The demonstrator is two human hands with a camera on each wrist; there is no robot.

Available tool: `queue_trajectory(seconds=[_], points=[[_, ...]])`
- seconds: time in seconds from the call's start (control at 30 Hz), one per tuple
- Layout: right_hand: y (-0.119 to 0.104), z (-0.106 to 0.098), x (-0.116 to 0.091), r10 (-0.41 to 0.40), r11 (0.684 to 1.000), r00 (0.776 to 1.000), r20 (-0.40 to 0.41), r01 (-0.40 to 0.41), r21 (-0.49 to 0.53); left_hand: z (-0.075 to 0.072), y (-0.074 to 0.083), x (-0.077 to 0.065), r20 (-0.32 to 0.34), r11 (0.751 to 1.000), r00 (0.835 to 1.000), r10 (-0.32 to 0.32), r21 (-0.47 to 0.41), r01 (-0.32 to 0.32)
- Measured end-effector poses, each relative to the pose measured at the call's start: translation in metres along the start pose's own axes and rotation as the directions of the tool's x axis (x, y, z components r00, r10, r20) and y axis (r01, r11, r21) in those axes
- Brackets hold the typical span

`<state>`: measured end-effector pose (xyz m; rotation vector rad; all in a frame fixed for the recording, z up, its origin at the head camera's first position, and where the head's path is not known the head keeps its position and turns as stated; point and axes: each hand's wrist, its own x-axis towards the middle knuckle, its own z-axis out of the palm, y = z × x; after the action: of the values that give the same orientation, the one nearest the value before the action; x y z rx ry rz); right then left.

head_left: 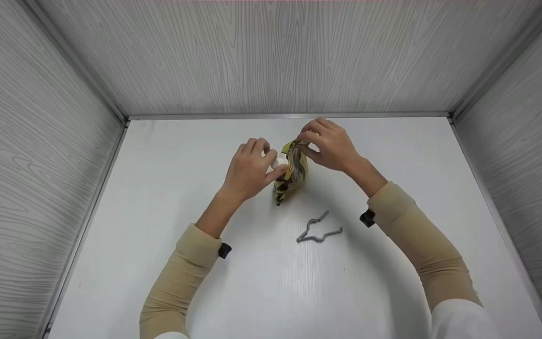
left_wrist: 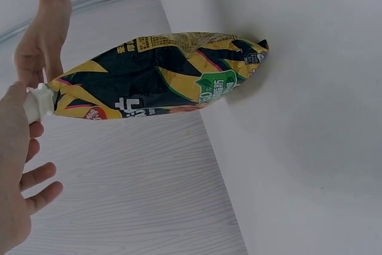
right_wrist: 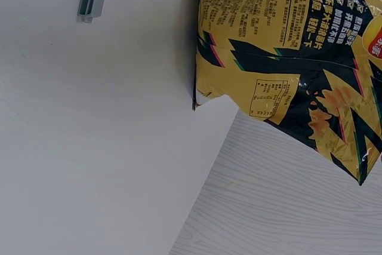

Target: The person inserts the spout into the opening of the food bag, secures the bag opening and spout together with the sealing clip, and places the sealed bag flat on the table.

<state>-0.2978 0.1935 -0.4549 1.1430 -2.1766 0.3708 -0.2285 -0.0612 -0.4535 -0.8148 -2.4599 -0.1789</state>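
A yellow and black snack bag stands upright on the table between the two hands. My left hand pinches a white ribbed plastic spout between thumb and index finger, right at the bag's upper corner; its other fingers spread loosely in the left wrist view. My right hand pinches the bag's top edge from the other side. Printed text fills the bag's back panel in the right wrist view, where the right hand does not show. Nearer to me lies a grey V-shaped bag clip, spread apart.
The white table is bordered by a metal strip at the back. Grey wood-grain panels rise behind it and along both sides.
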Motion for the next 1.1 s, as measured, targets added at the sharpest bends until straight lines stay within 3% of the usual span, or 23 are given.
queue_trajectory(seconds=[0.3,1.1], points=[[-0.0006,-0.0017,-0.0002,0.007,1.0,1.0,-0.001,-0.007,0.0,0.0035,0.0026,0.002,-0.064,0.996,0.996,0.056,0.073,-0.051],[-0.0006,-0.003,0.0,-0.019,1.0,1.0,-0.002,0.019,0.008,0.0039,-0.0039,-0.002,-0.008,0.994,1.0,0.019,0.112,-0.018]])
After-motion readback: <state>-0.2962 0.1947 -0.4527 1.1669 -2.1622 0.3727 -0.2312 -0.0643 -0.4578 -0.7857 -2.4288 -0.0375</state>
